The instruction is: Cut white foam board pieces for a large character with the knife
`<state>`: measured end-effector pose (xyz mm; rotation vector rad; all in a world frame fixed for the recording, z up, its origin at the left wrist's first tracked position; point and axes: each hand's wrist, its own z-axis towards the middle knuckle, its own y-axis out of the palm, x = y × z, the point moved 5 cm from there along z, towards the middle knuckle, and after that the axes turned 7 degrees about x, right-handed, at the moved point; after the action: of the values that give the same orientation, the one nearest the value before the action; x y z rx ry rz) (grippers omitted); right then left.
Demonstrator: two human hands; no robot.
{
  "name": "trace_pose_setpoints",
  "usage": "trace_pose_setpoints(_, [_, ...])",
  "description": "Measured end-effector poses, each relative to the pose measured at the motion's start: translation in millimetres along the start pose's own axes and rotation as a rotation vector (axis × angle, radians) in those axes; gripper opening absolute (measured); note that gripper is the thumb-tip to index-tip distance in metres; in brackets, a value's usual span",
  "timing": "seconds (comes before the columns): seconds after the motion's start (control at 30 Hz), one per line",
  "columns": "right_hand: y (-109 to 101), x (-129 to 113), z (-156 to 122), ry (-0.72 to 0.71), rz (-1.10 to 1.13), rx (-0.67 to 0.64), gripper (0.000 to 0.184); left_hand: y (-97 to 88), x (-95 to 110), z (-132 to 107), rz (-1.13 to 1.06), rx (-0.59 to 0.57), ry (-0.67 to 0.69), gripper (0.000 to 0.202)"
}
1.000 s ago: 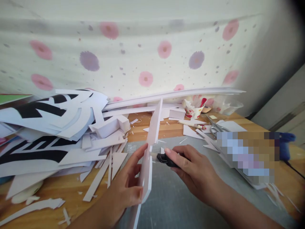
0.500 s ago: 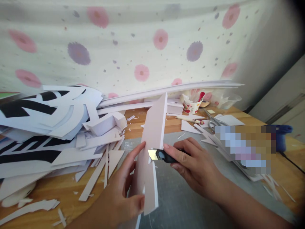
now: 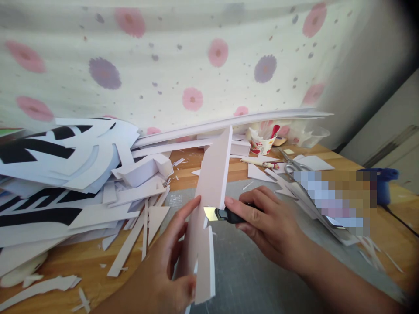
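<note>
My left hand (image 3: 173, 257) grips a long white foam board piece (image 3: 213, 170), which stands tilted on edge over the grey cutting mat (image 3: 248, 266). The thumb presses near its lower end and the index finger lies along its face. In my right hand (image 3: 265, 222) is a black-handled utility knife (image 3: 229, 215), its blade pointing left across the board. Just below the blade the board's right edge is notched, and a strip of it (image 3: 206, 261) partly separates beneath. The far side of the board and some left fingers are hidden.
Heaped white and black cut sheets (image 3: 72, 161) cover the left of the wooden table (image 3: 88, 257). At the back right stand a paper cup (image 3: 262, 141) and scissors (image 3: 293, 165). A blue glue gun (image 3: 384, 183) with a cord lies far right, beside a blurred-out patch.
The board's upper end has swung slightly right, while the strip's lower end has shifted a little down and left. Both hands keep their grips, with the knife blade at nearly the same spot.
</note>
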<state>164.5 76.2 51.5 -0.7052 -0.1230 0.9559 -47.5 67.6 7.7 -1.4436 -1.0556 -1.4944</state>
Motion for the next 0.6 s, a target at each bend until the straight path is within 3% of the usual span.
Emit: trace_pose_setpoints(0.6, [-6.2, -1.7, 0.8, -0.021, -0.083, 0.145, 0.058, -5.0, -5.1, -0.4, -0.008, 0.056, -0.064, 0.108])
